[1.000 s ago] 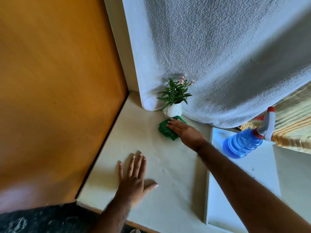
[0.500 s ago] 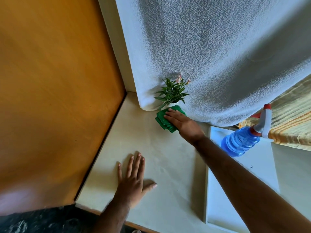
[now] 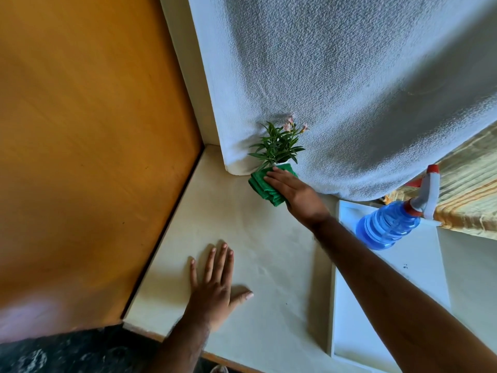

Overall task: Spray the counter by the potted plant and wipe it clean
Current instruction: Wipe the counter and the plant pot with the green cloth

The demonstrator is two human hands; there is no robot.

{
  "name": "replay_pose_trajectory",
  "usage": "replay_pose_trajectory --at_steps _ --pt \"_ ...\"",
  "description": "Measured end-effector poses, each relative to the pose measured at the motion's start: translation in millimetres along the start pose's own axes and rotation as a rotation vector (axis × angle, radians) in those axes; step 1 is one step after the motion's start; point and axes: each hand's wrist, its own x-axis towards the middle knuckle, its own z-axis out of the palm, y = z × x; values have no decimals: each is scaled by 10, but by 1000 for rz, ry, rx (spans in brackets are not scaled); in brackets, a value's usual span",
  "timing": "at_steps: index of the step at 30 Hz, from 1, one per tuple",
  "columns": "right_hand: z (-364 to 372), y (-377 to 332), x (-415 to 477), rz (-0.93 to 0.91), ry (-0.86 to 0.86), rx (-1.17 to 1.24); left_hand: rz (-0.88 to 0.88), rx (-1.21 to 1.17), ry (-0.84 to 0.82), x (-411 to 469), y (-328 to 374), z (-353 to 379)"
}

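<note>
Right hand (image 3: pixel 295 192) flat on green cloth (image 3: pixel 265 188) | cloth touches potted plant (image 3: pixel 278 146)

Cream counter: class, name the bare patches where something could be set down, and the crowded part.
The cream counter lies bare between the flat left hand, orange wooden panel and folded green cloth. Crowded: the right hand, cloth and leafy potted plant together.

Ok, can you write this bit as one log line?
step: wiping | right hand: flat on green cloth by potted plant | left hand: flat on counter
</note>
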Motion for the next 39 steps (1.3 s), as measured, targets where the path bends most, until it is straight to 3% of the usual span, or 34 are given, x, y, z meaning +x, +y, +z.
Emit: replay_pose_trajectory --at_steps 5,11,17,21,25,32,39 --pt "116 50 -123 -24 -129 -9 -7 -3 0 4 5 -3" --pt "184 33 -247 121 -223 80 -12 -1 -4 -12 17 -28" --pt "76 -149 -16 -115 -111 -66 -19 -1 -27 -8 23 -49" --pt "43 -125 133 -218 -125 -142 -27 10 -53 -5 23 -58" --pt "110 -19 59 -139 -200 -85 -27 5 -64 -7 19 -58" --pt "276 -23 -207 169 -262 90 -29 9 -80 3 9 -59" --pt "72 -224 -205 189 -230 49 -41 20 -89 8 -9 -55"
